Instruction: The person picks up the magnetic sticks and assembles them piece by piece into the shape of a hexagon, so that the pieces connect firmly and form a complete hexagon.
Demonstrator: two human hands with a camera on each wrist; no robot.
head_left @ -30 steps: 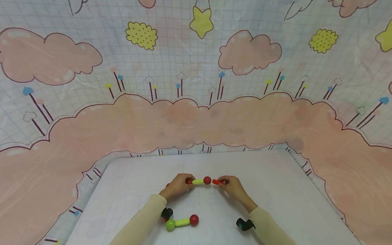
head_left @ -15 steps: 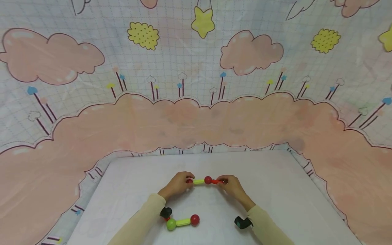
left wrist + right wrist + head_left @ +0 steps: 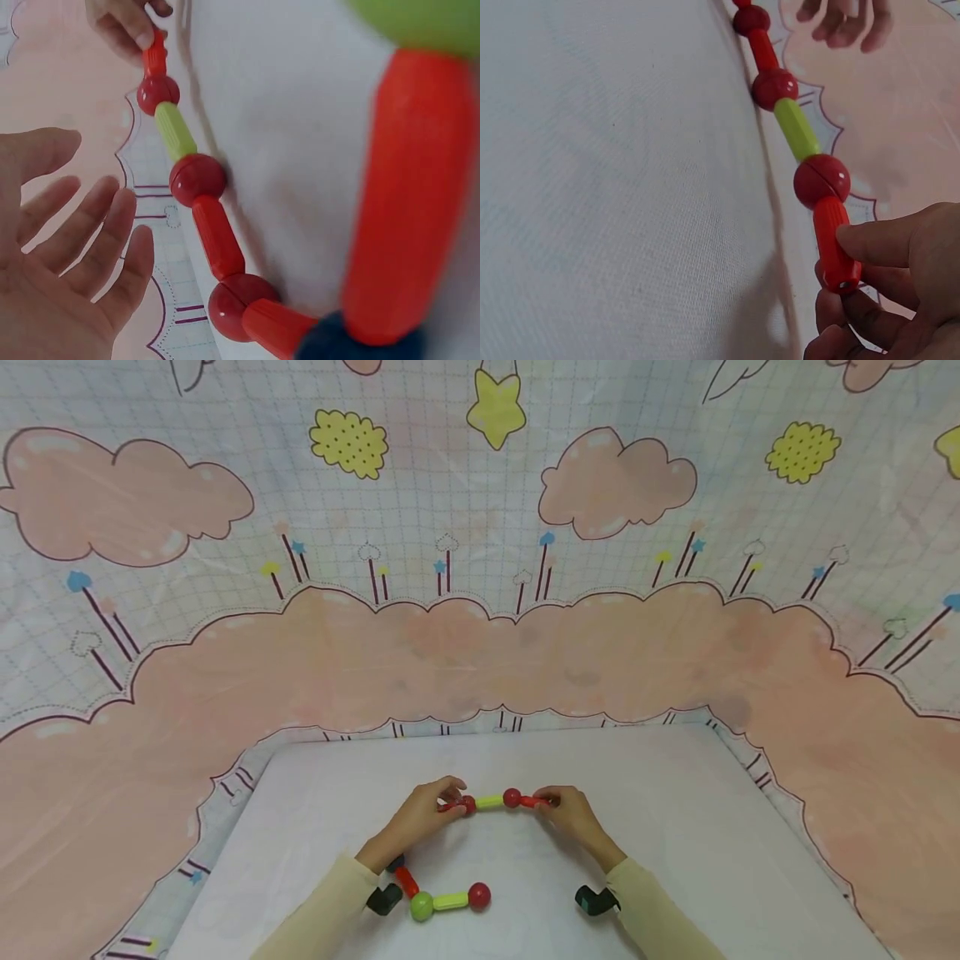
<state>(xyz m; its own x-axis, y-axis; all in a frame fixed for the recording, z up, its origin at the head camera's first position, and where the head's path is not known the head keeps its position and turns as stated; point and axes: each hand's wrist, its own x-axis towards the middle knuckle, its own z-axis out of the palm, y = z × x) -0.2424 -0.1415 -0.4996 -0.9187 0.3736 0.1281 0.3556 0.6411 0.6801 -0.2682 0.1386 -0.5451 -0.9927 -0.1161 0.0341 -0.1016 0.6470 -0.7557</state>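
A chain of magnetic balls and rods lies on the white table. My right hand [image 3: 573, 817] pinches the red rod [image 3: 834, 232] at its right end between thumb and fingers. That rod's other end meets a red ball [image 3: 822, 181], followed by a yellow-green rod [image 3: 491, 802] and another red ball [image 3: 198, 180]. My left hand [image 3: 75, 247] is beside the chain, fingers spread and apart from it in the left wrist view. Farther along, a red rod [image 3: 218, 236], a red ball [image 3: 241, 306] and a dark blue ball [image 3: 360, 345] continue the chain.
Toward the front, a red rod [image 3: 407, 882] leads to a green ball [image 3: 422, 907], a yellow-green rod [image 3: 451, 902] and a red ball [image 3: 479, 897]. A black wrist camera [image 3: 385, 899] sits close to that red rod. Patterned cloth [image 3: 480, 660] hangs behind the white table [image 3: 637, 777].
The right hand's red rod has closed its gap with the red ball and now touches it. My left hand has drawn back leftward, off the ball it was holding.
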